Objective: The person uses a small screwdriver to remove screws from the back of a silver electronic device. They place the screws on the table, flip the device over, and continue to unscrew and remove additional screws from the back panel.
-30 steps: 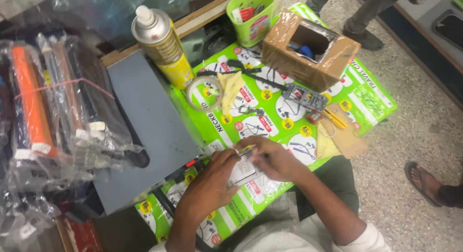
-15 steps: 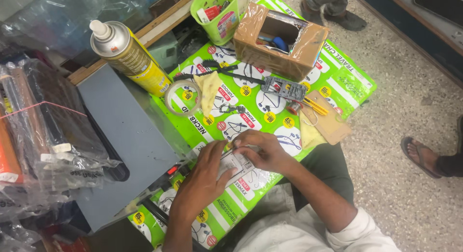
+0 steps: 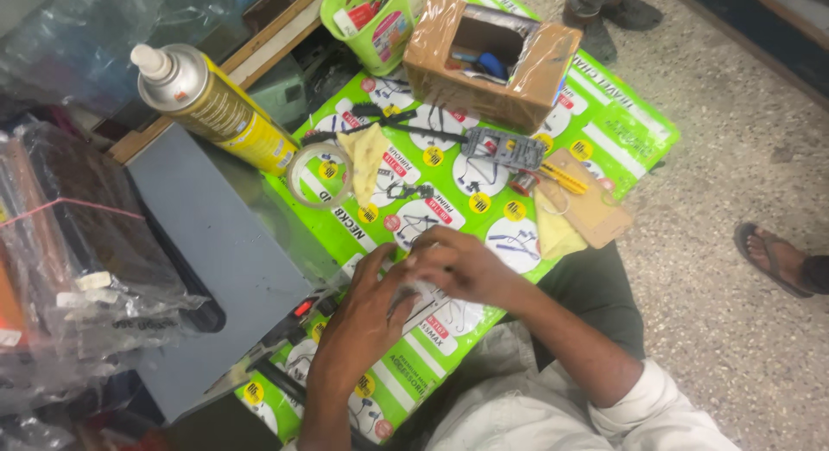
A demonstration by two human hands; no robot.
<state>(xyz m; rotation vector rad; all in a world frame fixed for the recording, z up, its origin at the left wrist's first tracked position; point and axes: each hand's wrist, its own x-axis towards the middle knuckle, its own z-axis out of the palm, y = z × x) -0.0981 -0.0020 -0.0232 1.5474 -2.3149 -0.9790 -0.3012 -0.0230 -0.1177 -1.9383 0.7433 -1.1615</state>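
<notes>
So both hands bunched mid-frame: left hand [image 3: 367, 300] and right hand [image 3: 458, 265] pinching small clear packet [image 3: 425, 294], mostly hidden, flat on green bench [image 3: 604, 127]. Versus second ago, hands barely shifted, same grip. Above them: tape roll [image 3: 318, 175], yellow spray can [image 3: 216, 106] upper left, cardboard box [image 3: 492, 58] top centre.

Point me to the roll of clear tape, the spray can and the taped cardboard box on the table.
roll of clear tape [image 3: 296, 182], head view, on its left rim.
spray can [image 3: 226, 114], head view, on the middle of its yellow body.
taped cardboard box [image 3: 451, 78], head view, on its front wall.
</notes>
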